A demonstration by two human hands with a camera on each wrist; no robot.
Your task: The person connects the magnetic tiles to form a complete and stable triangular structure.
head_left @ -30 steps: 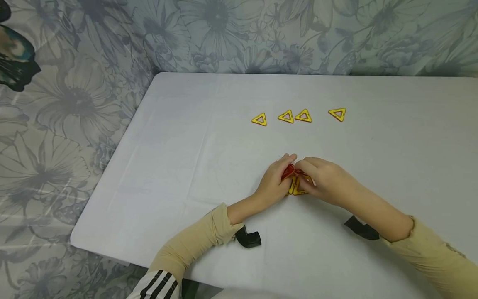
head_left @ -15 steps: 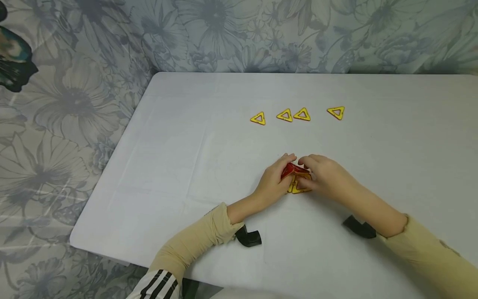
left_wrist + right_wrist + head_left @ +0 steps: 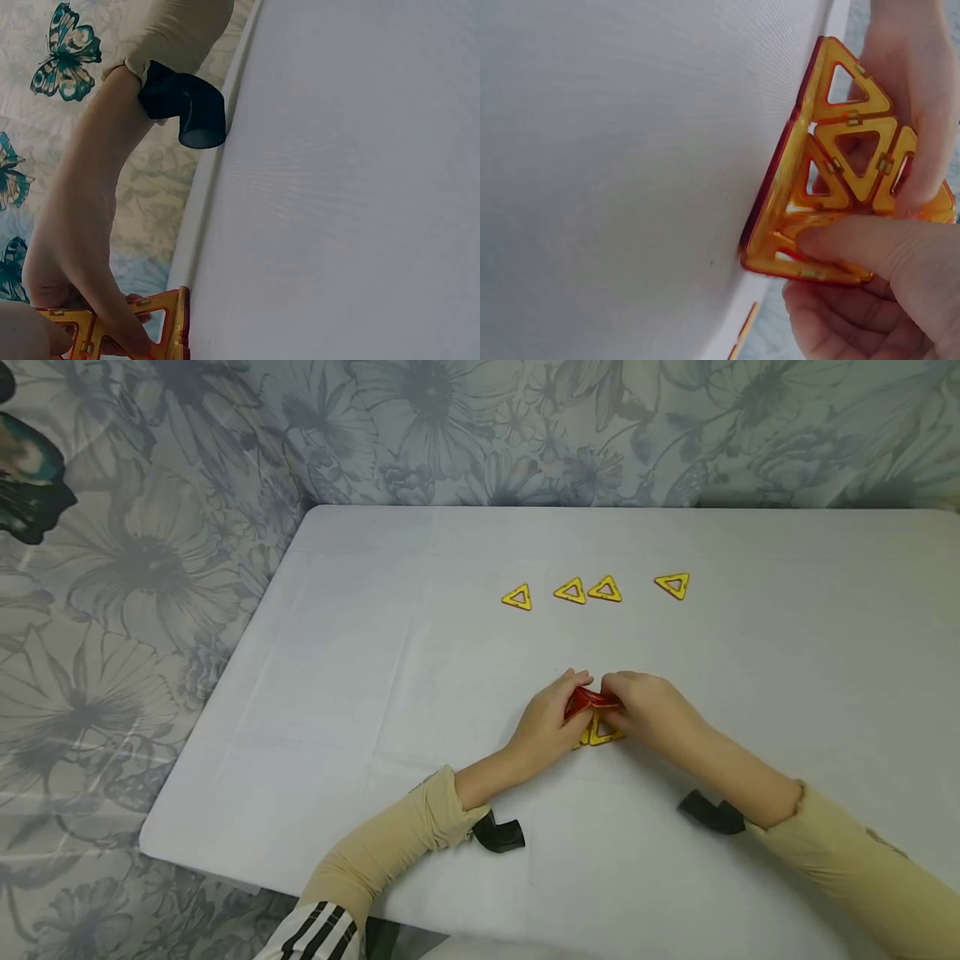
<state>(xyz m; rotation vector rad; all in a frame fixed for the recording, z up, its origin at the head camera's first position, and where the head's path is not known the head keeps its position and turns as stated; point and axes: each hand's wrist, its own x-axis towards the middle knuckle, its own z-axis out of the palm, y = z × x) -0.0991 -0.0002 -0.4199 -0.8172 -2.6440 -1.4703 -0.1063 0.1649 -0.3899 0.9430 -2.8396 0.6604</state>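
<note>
Both hands hold a small built-up shape of magnetic tiles (image 3: pixel 855 154), translucent yellow and red, joined edge to edge on the table. In the head view, the left hand (image 3: pixel 543 731) grips its left side, fingers behind and thumb in front. From the other side, the right hand (image 3: pixel 656 714) pinches the right end, its fingertips partly hidden. The right wrist view shows the right hand's thumb (image 3: pixel 847 244) over the lowest tile, with fingers underneath. Beyond it, the left hand (image 3: pixel 930 112) holds the far part. Red faces (image 3: pixel 588 700) show on top, yellow triangles (image 3: pixel 603 727) in front.
Several loose yellow triangle tiles (image 3: pixel 604 589) lie in a row farther back on the white table (image 3: pixel 360 635). Flower-patterned cloth (image 3: pixel 450 435) hangs behind the table and on its left. A black bent piece (image 3: pixel 498 835) sits by the left cuff, another (image 3: pixel 712 814) by the right.
The right hand's fingers, spread apart half a second ago, have drawn in on the right end of the tiles. The right forearm has shifted slightly left. The left hand stays nearly still.
</note>
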